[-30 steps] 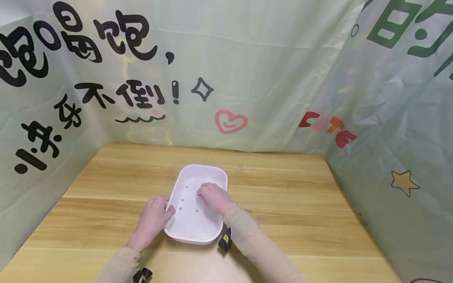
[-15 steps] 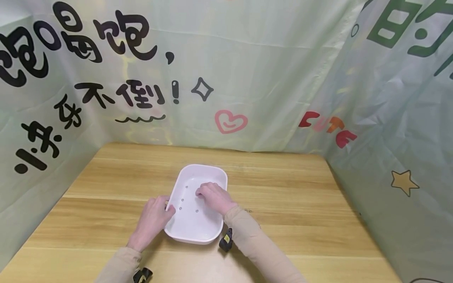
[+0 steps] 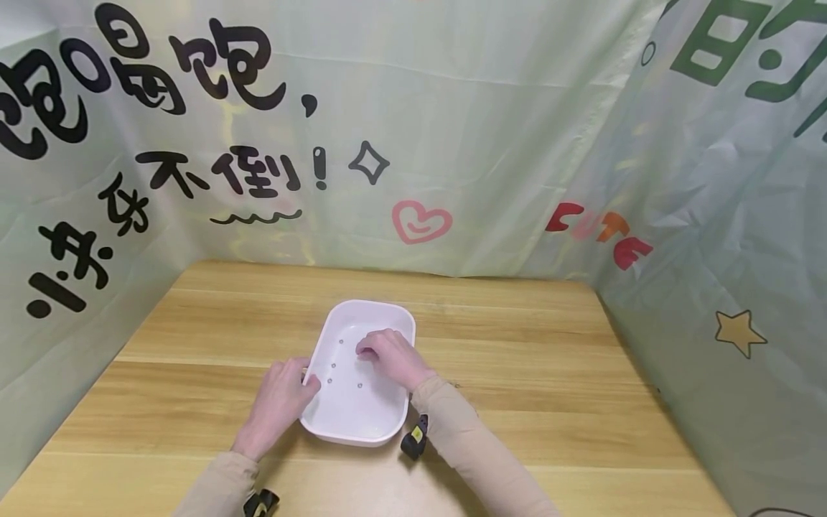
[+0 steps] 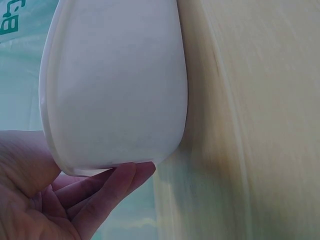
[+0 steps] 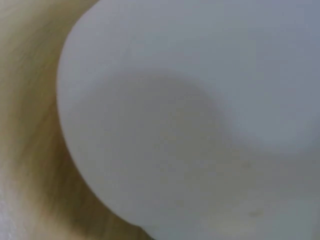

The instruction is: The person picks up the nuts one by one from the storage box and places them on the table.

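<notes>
A white plastic tray (image 3: 368, 424) with raised walls sits mid-table. My left hand (image 3: 279, 399) grips its left rim, thumb over the edge. In the left wrist view the left fingers (image 4: 112, 192) press the outer wall. Over the right half of the tray is my right hand (image 3: 391, 357), knuckles up and fingertips curled down inside; whether it pinches something I cannot tell. Several tiny grey ring-like pieces lie spread on the tray floor, one small ring (image 3: 360, 385) in front of the right hand. The right wrist view shows only the tray's outer wall (image 5: 150, 125), blurred.
The tray stands on a wooden table (image 3: 530, 359). A pale printed curtain (image 3: 491, 143) encloses the back and both sides. Black wrist devices are worn at both sleeves, the right wrist device (image 3: 414, 438) beside the tray's near right corner.
My right hand has shifted slightly left and up within the tray, its wrist lifting a little. The left hand, tray and loose rings stay in place.
</notes>
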Tool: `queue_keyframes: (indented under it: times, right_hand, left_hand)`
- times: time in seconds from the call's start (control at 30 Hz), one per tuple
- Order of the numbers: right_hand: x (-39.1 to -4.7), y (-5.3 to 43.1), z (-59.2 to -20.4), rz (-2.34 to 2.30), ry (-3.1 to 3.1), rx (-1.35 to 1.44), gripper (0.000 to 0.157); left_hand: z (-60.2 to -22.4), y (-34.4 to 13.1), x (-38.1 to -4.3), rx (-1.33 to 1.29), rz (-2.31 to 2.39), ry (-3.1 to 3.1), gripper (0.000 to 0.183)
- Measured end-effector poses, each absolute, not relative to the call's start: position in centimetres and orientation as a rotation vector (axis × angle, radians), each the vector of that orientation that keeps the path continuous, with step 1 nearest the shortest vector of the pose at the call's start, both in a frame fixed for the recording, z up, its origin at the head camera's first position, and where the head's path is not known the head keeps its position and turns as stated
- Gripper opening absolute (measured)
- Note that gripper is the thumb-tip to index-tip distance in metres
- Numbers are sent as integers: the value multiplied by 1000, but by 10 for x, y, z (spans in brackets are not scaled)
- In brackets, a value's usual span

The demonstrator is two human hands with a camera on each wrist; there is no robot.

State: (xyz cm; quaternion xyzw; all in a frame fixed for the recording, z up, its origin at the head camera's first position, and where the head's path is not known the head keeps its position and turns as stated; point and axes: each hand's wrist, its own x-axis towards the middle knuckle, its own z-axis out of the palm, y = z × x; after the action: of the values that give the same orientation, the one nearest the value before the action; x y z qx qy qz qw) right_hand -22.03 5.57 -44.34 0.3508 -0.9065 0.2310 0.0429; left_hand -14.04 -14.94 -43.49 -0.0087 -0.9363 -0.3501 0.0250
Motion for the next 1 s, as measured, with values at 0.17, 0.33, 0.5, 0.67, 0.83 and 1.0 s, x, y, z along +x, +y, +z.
queue_keyframes:
  times: [0.17,0.33,0.5,0.67,0.83,1.0]
  right_hand:
    - [-217,58,-437,763,-2758,1064,13]
    - [-213,63,-434,862,-2693,1056,8]
    - [-210,69,-436,960,-2649,1018,10]
    - [-205,77,-437,1087,-2584,959,7]
    - [-200,88,-439,1190,-2512,885,6]
    - [-195,101,-440,1324,-2455,821,7]
  left_hand:
    - [-436,-150,-141,-39,-1060,-2882,22]
    - [-437,-150,-141,-42,-1061,-2878,22]
    - [-437,-150,-141,-42,-1074,-2879,24]
    - [-437,-150,-140,-33,-1092,-2882,25]
    - [-436,-149,-140,-29,-1086,-2885,25]
    - [-436,-150,-140,-26,-1098,-2889,27]
